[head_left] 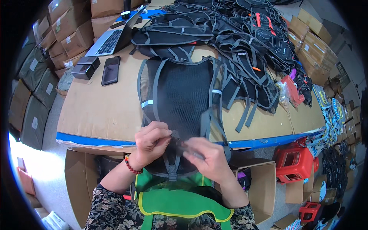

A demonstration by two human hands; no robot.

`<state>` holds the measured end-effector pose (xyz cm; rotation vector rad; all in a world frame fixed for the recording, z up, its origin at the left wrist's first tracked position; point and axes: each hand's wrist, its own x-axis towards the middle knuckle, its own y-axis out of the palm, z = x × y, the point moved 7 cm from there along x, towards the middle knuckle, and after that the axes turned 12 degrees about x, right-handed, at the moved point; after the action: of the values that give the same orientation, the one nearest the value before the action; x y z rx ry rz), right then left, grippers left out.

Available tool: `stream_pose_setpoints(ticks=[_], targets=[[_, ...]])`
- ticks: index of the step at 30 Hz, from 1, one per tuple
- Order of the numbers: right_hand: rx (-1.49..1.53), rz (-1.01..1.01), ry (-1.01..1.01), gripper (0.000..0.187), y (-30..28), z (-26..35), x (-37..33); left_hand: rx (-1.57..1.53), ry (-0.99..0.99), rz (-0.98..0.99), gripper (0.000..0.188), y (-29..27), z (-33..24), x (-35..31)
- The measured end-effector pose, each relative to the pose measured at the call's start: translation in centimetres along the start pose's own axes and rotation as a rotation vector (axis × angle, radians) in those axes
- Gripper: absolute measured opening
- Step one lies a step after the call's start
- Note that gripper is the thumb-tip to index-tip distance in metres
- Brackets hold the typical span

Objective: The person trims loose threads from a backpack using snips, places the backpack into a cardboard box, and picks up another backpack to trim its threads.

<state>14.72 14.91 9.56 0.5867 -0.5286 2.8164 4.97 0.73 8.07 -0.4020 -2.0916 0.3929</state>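
Note:
A black mesh-backed backpack (182, 96) with grey trim and shoulder straps lies before me, its lower end hanging over the table's near edge. My left hand (152, 142), with a red bead bracelet (132, 165) at the wrist, is closed in a pinch on a small dark piece of strap (175, 134) above the backpack's lower part. Close on its right, my right hand (207, 157) is curled round a slim dark-grey object (197, 154); motion blur hides its kind. Below both hands a grey webbing tab (172, 170) shows at the backpack's bottom end.
More black backpacks (264, 46) pile up at the table's back and right. A laptop (109, 40), a phone (111, 71) and dark boxes (85, 68) stand left on the table (96, 107). Open cartons (78, 184) flank me below its edge. A red plastic stool (293, 165) is at right.

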Motion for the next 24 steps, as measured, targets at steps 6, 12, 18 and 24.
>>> stream_pose_setpoints(ticks=[6,12,18,24], targets=[[-0.006,0.004,0.051,0.039,-0.6,-1.2,0.0,0.039,0.071,-0.064,0.019,-0.6,-0.2,-0.6],[-0.221,-0.026,-0.083,0.038,0.0,-1.1,0.7,-0.024,0.042,-0.083,0.018,-0.6,0.1,-0.8],[-0.414,0.025,-0.281,0.032,0.9,-0.3,1.1,-0.069,-0.026,-0.057,0.017,-0.3,0.6,-0.8],[-0.472,0.064,-0.332,0.03,1.2,0.2,1.4,-0.094,-0.035,-0.062,0.017,-0.2,0.8,-0.8]])
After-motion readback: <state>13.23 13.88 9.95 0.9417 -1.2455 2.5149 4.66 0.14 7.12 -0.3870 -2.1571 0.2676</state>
